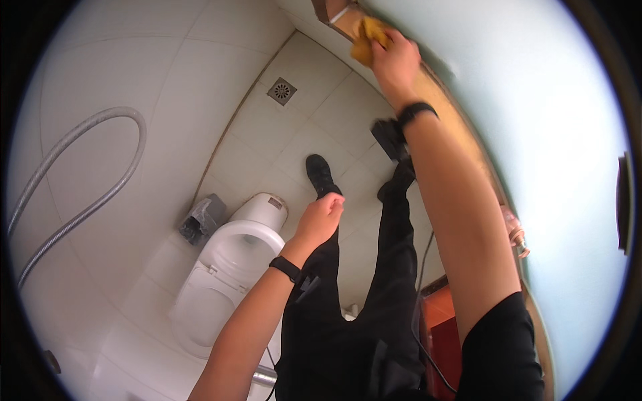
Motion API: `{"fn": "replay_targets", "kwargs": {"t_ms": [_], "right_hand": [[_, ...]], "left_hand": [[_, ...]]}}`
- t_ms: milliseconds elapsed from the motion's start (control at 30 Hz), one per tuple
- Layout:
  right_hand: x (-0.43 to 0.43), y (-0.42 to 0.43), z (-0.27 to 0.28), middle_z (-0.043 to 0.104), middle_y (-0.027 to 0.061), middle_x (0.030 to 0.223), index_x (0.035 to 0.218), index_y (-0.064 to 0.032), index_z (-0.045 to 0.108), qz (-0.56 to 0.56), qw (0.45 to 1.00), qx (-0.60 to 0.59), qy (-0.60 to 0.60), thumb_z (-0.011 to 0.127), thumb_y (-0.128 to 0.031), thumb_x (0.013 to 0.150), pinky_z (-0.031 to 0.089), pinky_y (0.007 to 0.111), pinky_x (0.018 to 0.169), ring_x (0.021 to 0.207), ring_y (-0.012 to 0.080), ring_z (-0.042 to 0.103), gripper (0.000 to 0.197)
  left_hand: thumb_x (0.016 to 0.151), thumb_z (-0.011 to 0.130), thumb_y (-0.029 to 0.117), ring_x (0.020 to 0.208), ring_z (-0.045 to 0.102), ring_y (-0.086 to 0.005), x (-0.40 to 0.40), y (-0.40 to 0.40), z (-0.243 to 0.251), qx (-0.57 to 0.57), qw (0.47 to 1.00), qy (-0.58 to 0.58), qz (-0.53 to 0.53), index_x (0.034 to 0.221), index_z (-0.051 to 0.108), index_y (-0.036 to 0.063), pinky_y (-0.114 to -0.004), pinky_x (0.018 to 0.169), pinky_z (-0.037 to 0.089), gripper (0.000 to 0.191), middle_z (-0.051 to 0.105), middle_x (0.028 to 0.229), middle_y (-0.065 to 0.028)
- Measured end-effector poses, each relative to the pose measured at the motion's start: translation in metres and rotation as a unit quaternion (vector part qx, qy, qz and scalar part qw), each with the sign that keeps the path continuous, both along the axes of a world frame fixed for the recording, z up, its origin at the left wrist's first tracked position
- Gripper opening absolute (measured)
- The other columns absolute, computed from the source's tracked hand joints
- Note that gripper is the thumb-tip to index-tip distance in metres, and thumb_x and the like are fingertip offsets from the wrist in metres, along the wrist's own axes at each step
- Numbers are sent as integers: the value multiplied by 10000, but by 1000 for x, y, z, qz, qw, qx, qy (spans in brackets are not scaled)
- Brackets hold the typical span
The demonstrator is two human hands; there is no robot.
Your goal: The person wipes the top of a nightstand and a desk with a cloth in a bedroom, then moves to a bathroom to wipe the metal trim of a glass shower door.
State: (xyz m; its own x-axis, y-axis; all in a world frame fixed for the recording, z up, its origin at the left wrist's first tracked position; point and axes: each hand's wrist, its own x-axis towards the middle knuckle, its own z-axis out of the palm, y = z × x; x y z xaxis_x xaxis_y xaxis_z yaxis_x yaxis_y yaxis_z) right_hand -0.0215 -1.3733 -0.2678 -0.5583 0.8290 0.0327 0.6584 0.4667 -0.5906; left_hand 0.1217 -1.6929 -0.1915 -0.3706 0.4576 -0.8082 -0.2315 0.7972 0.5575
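Note:
My right hand (398, 60) grips a crumpled yellow cloth (370, 37) at the top of the view. The cloth lies against the tan ledge (451, 113) that runs along the foot of a pale, shiny panel (546, 110), perhaps a mirror. Lower down, my left hand (321, 218) hangs in front of my leg, its fingers curled together. I see nothing in it, though the palm is turned away. Each wrist wears a black band.
On the left stands a white toilet (230, 228) with its lid raised, beside a grey waste bin (213, 208) with a bag. A metal hose (140, 130) loops along the tiled wall. A floor drain (282, 91) sits ahead, and a pinkish pump bottle (512, 225) is near my right arm.

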Motion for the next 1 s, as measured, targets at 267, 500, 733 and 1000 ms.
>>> {"fn": "replay_targets", "kwargs": {"t_ms": [267,500,733,1000], "right_hand": [[39,-5,17,603,221,1214,1249,-116,698,107,994,-32,18,722,-156,905,563,481,900,1036,423,656,347],[265,12,39,683,202,1120,1229,-116,735,-38,990,-64,-122,767,-196,890,521,464,968,1090,402,643,350],[436,18,139,767,163,987,1199,-91,761,58,963,-235,-121,817,-257,800,574,381,825,907,267,752,435],[382,-5,446,587,125,1140,1229,-153,757,370,899,-194,127,790,71,774,586,342,838,922,267,677,508]], "left_hand": [[1088,502,271,924,719,-202,5,-10,42,-5,1000,17,16,1223,658,13,-331,847,552,330,767,1023,-103],[1048,543,234,931,738,-312,55,-55,88,-24,999,42,-3,1183,673,20,-396,837,561,285,774,1017,-151],[1068,531,248,910,741,-281,94,-10,156,7,995,74,62,1186,673,39,-384,815,562,279,778,1003,-148],[1114,453,215,1073,623,-134,106,115,364,273,942,92,174,1299,640,27,-291,958,495,323,692,1221,-51]]}}
